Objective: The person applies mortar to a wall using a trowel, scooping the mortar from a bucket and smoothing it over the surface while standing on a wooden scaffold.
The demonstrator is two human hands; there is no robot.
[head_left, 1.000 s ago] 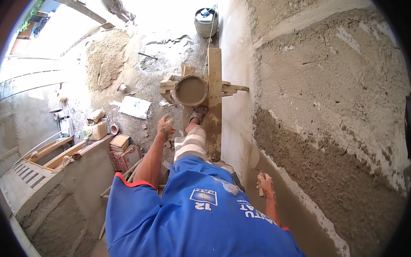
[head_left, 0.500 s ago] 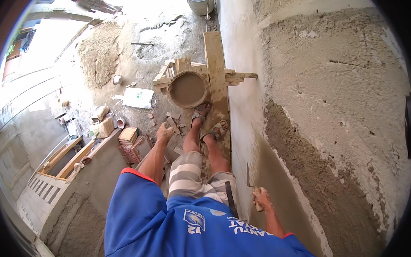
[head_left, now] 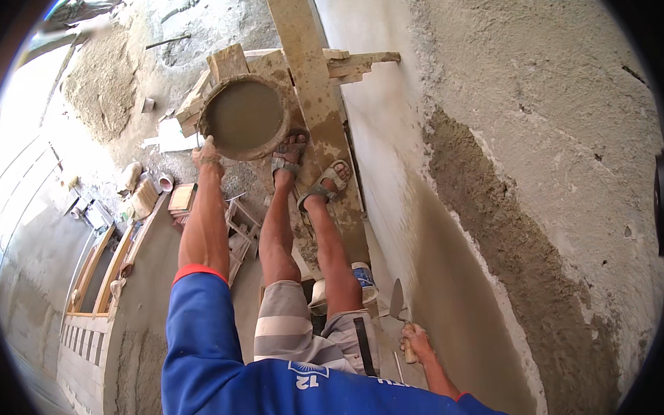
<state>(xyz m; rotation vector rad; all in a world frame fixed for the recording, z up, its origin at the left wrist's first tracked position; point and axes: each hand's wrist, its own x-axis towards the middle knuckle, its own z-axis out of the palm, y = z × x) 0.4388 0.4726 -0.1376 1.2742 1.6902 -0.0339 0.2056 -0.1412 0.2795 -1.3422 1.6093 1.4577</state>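
My left hand (head_left: 207, 155) is closed at the left edge of a round tub (head_left: 246, 153), where a thin wire handle shows; the fingers appear wrapped round that handle. Grey-brown wet mortar (head_left: 245, 114) fills the tub, which rests on the wooden scaffold ahead of my feet. Down at the right, my right hand (head_left: 417, 342) grips the wooden handle of a trowel (head_left: 397, 300). Its pointed metal blade is turned upward, close beside the wall and apart from the mortar.
I stand in sandals on wooden planks (head_left: 309, 62). Along my right runs a wall with smooth wet plaster (head_left: 453, 320) and a rough, darker band (head_left: 486, 231). Below the planks are a white-and-blue bucket (head_left: 364, 279), stacked tiles (head_left: 181, 199) and a sand heap (head_left: 103, 91).
My left hand has reached forward to the tub's left edge and closed there. The view has shifted, so the tub appears larger and further left. The trowel remains in my right hand.
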